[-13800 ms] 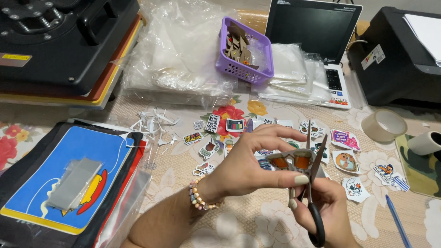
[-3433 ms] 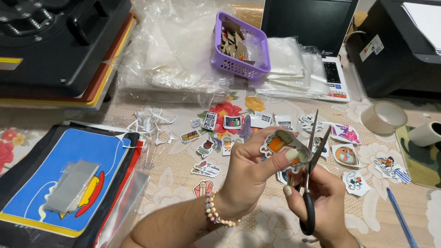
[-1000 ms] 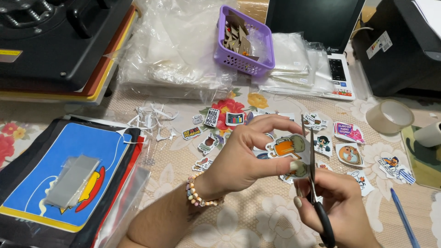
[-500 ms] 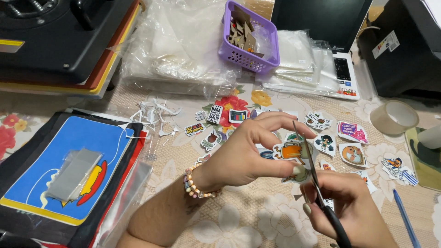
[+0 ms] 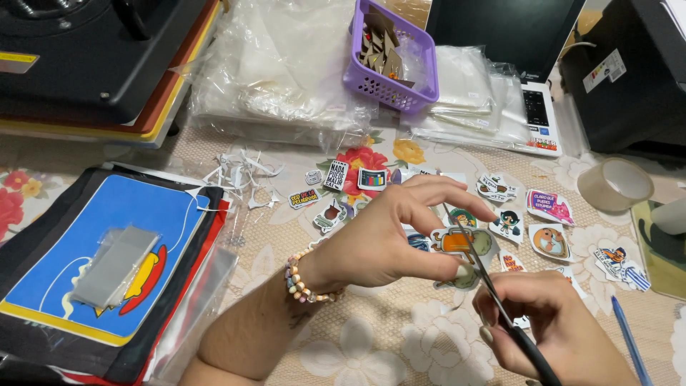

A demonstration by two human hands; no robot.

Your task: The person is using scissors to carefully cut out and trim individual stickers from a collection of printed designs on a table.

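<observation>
— What is the biggest thing around the hands?

— The counter under them, covered with a flowered cloth. Far beyond the left hand sits a black press machine, and near that hand's wrist lies a stack of flat sheets with a blue picture on top. Beyond both hands are clear plastic bags, and a purple basket holding small brown pieces.

— And closer in?

— A roll of clear tape lies well out past the right hand, a blue pen just beside that hand. Cut stickers are scattered just beyond the fingers, and white paper trimmings lie beyond the left hand.

— What do the hands hold?

— The left hand, with a bead bracelet at the wrist, pinches a small sticker sheet with an orange figure between thumb and fingers, raised above the counter. The right hand is curled closed around the handles of black scissors; the blades run up across the sheet, touching it. I cannot tell how far the blades are parted.
</observation>
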